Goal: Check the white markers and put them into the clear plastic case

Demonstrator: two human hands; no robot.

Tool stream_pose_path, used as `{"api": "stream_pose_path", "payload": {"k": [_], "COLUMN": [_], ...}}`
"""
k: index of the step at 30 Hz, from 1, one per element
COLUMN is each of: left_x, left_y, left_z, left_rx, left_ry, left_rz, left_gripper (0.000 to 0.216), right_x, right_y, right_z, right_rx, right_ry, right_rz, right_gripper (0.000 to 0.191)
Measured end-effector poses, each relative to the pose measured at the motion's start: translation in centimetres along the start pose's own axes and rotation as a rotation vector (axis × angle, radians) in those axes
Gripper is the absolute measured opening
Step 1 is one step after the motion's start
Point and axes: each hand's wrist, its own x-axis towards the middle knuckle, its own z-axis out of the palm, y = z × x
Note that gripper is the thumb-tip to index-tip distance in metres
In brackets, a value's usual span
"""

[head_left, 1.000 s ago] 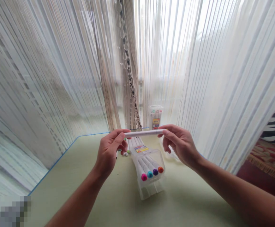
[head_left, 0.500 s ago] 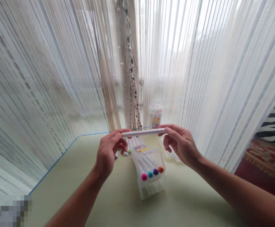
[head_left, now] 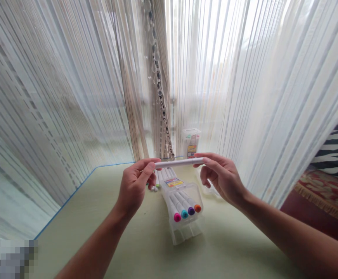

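A white marker point(head_left: 178, 163) is held level above the pale green table point(head_left: 104, 217). My left hand point(head_left: 135, 186) pinches its left end between thumb and fingers. My right hand point(head_left: 221, 176) pinches its right end the same way. Under the marker lies a clear plastic case point(head_left: 183, 209) on its side. Several markers sit in it, their pink, teal, purple and orange caps facing me.
A second clear marker case point(head_left: 191, 142) stands upright at the back by the curtain. Sheer striped curtains point(head_left: 55, 97) hang round the table's left, back and right. A beaded tie point(head_left: 160, 97) hangs at the middle. Small caps point(head_left: 154, 189) lie beside the case. A patterned rug point(head_left: 326, 193) shows at right.
Both hands keep hold of the marker at the same height. The yellow tip seen at its left end half a second ago is now covered by my left fingers.
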Motion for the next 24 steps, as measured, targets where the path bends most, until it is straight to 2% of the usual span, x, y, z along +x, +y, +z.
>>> {"api": "stream_pose_path", "payload": {"k": [15, 24], "left_x": [-0.15, -0.29], "left_y": [0.36, 0.66], "left_z": [0.01, 0.26], "left_rx": [0.116, 0.104], "left_ry": [-0.075, -0.087], "left_rz": [0.012, -0.015], "left_gripper": [0.026, 0.023], "right_x": [0.03, -0.03], "right_y": [0.55, 0.40], "right_z": [-0.23, 0.07], "right_rx": [-0.096, -0.121], "right_ry": [-0.062, -0.064], "right_rz": [-0.025, -0.012], "right_gripper": [0.021, 0.025]}}
